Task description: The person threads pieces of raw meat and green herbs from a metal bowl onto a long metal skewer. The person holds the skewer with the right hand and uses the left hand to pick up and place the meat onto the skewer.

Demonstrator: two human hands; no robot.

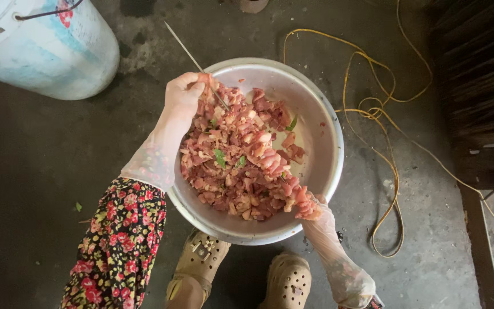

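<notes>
Two gloved hands | left hand (184, 94) pinches skewer (192, 57) | right hand (310, 209) clutches meat (241, 154) (over bowl (321, 120))

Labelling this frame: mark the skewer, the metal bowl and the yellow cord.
skewer (185, 49), head view, on the bare thin shaft above the left hand.
metal bowl (321, 131), head view, on the bare inner wall at right.
yellow cord (394, 189), head view, on the floor loop.

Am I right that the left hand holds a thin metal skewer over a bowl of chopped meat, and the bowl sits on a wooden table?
Not quite. The head view shows the metal bowl resting on a dark concrete floor, not a wooden table. The rest holds: the left hand holds the thin skewer over the chopped meat.
</notes>
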